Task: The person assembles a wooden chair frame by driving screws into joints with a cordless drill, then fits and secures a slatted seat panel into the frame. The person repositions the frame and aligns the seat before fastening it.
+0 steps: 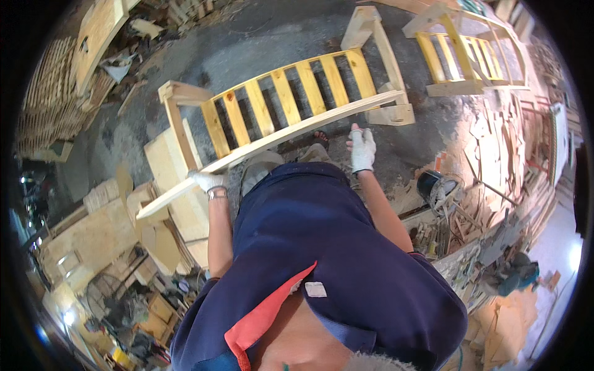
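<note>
Pale wooden rail (297,131), held in my left grip (209,180), runs rightward from it along the slatted frame (285,96) beyond, and could swing, I judge from afar, because my right grip (362,150) is open, steadying nothing.

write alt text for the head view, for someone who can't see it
A person's white-gloved left hand holds a long board along the near side of a slatted wooden frame. The gloved right hand hovers open, apart from the board. A second frame stands at upper right, with wood scraps below it.
</note>
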`<state>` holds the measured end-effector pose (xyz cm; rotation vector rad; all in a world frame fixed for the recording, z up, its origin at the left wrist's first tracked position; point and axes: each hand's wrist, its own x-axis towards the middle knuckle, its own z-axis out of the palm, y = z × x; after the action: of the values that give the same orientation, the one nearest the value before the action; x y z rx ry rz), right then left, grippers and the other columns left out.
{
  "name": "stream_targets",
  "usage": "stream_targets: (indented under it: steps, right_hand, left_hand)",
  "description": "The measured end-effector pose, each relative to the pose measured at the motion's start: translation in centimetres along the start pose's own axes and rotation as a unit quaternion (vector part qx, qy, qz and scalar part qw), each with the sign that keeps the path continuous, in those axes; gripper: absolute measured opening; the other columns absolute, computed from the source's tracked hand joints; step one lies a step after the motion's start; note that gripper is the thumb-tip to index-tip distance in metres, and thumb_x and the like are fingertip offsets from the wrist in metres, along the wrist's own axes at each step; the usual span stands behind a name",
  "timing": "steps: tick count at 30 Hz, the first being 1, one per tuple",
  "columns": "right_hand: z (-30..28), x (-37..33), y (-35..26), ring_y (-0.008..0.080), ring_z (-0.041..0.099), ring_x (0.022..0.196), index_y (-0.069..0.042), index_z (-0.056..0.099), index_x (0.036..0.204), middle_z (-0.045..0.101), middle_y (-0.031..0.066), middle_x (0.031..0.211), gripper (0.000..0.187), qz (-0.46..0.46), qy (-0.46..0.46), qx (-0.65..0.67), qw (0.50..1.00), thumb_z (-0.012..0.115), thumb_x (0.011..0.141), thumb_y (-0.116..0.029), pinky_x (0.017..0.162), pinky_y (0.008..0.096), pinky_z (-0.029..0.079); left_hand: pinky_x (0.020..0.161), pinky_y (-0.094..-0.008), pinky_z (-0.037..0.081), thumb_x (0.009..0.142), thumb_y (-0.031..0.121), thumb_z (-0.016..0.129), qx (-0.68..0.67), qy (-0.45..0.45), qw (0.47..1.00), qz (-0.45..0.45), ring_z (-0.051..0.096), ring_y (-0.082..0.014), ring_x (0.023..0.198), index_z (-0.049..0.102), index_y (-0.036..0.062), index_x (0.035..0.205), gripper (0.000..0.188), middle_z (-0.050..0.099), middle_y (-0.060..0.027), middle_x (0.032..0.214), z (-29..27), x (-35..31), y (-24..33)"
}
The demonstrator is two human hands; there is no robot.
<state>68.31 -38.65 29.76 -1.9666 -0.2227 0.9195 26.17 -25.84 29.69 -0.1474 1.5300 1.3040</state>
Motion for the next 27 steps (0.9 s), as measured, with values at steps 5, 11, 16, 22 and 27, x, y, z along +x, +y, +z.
stream_targets:
  steps: [5, 11, 16, 22, 27]
  right_hand:
    - [-0.2, 5.6, 4.7, 0.0461, 0.051, 0.13, -0.005, 0.02, 0.158, 0.038, 0.0324, 0.15, 0.108, 0.25, -0.124, 0.261, 0.924, 0.061, 0.086, -0.074, 0.1, 0.0559, 0.049]
    - [4.2, 9.2, 6.4, 0.0378, 0.055, 0.121, -0.013, 0.036, 0.149, 0.052, 0.019, 0.136, 0.093, 0.271, -0.085, 0.295, 0.912, 0.077, 0.078, -0.057, 0.093, 0.0588, 0.048]
    - [5.6, 11.8, 9.2, 0.0327, 0.06, 0.106, -0.02, 0.054, 0.129, 0.059, 0.0095, 0.119, 0.051, 0.293, -0.001, 0.294, 0.91, 0.07, 0.087, -0.044, 0.085, 0.0569, 0.051]
    - [4.1, 14.0, 10.9, 0.0289, 0.064, 0.096, -0.016, 0.055, 0.126, 0.061, 0.0087, 0.115, 0.048, 0.252, 0.037, 0.318, 0.913, 0.068, 0.088, -0.043, 0.079, 0.0553, 0.052]
    - [3.8, 14.0, 10.6, 0.0276, 0.063, 0.094, -0.014, 0.046, 0.13, 0.058, 0.0098, 0.109, 0.06, 0.25, 0.038, 0.298, 0.92, 0.071, 0.084, -0.044, 0.076, 0.0527, 0.055]
  left_hand:
    - [0.108, -0.055, 0.038, 0.081, 0.08, 0.042, 0.036, 0.001, 0.998, -0.047, 0.044, -0.0338, 0.134, 0.033, 0.0101, 0.153, 0.1, 0.042, -0.0147, 0.151, 0.0, 2.5, -1.5]
    - [0.112, -0.0656, 0.032, 0.079, 0.075, 0.042, 0.069, -0.058, 0.995, -0.051, 0.037, -0.0421, 0.141, 0.033, 0.0162, 0.154, 0.096, 0.038, -0.0159, 0.155, -0.4, 4.7, -1.6]
    - [0.111, -0.0596, 0.036, 0.078, 0.056, 0.053, 0.035, -0.094, 0.995, -0.03, 0.043, -0.0389, 0.135, 0.045, 0.0135, 0.136, 0.072, 0.045, -0.015, 0.147, 0.3, 5.0, -2.8]
    - [0.108, -0.0589, 0.038, 0.08, 0.051, 0.054, 0.095, -0.052, 0.99, -0.089, 0.047, -0.0377, 0.126, 0.047, 0.0111, 0.119, 0.056, 0.049, -0.0176, 0.133, 0.5, 4.4, -4.3]
    - [0.107, -0.0604, 0.04, 0.085, 0.048, 0.051, 0.143, -0.046, 0.988, -0.037, 0.05, -0.0376, 0.123, 0.048, 0.0109, 0.112, 0.046, 0.052, -0.0172, 0.127, -0.2, 4.2, -4.5]
